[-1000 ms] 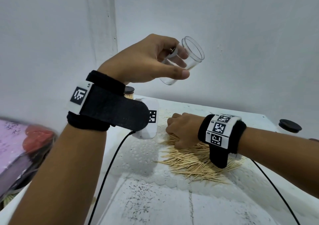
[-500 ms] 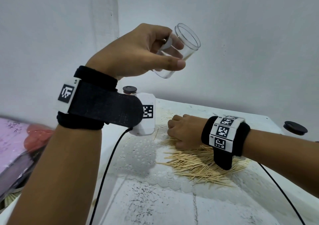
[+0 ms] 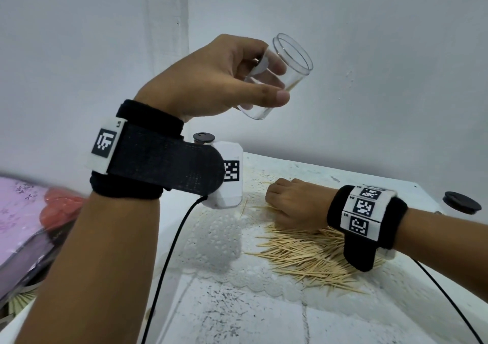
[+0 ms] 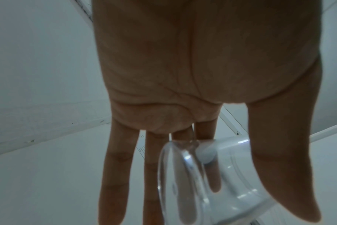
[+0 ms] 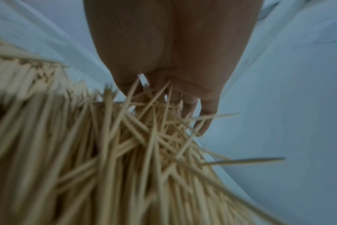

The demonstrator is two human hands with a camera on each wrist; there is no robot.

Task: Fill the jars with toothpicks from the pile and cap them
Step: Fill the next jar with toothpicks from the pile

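Note:
My left hand [image 3: 277, 82] is raised above the table and grips a clear empty jar [image 3: 290, 79] between thumb and fingers. The jar is tilted, with its open mouth up and to the right. In the left wrist view the jar [image 4: 212, 175] sits between thumb and index finger. The toothpick pile [image 3: 303, 254] lies on the white table. My right hand [image 3: 285, 203] rests on the pile's far end, its fingers curled down into the toothpicks [image 5: 144, 129]. Its fingertips are hidden from the head view.
A black-capped jar [image 3: 203, 138] stands behind my left wrist. A loose black lid [image 3: 462, 202] lies at the table's right edge. A white lace mat [image 3: 219, 238] covers the table middle. Pink and red items [image 3: 39, 211] sit left of the table. Walls close off the back.
My left hand has lifted the jar slightly higher. The right hand has stayed on the toothpick pile.

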